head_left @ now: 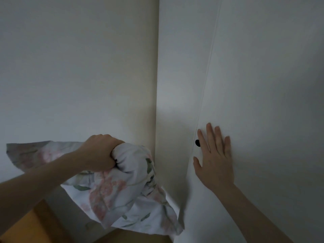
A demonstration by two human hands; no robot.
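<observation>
Gripping a floral cloth [122, 195] in the left hand [100, 153], at about 8 o'clock from the middle of the view, with fingers and thumb curled tight round a bunched wad of the fabric. Holds that wad up in the air, in front of the pale wall [70, 67]. Lets the rest of the white fabric, printed with pink blooms and green leaves, hang in loose folds toward 5 o'clock of the fist, with one flat corner spread out toward 9 o'clock behind the forearm. Comes right up to the edge of the white panel [178, 67] at 3 o'clock of the cloth; touching or just beside, cannot tell. Presses the right hand [214, 162] flat on the white door [263, 85], at about 4 o'clock from the middle of the view, fingers straight and close together, pointing to 12 o'clock, thumb spread toward 10 o'clock, clasping nothing. Rests just right of the thin seam between panel and door. Leaves a small black knob [197, 143] at 10 o'clock of the palm, just beside the index finger and partly hidden by it; contact there, cannot tell. Holds the two hands well apart, left at 9 o'clock of right. Shows a patch of orange-brown floor [26, 225] at 7 o'clock, under the left forearm.
</observation>
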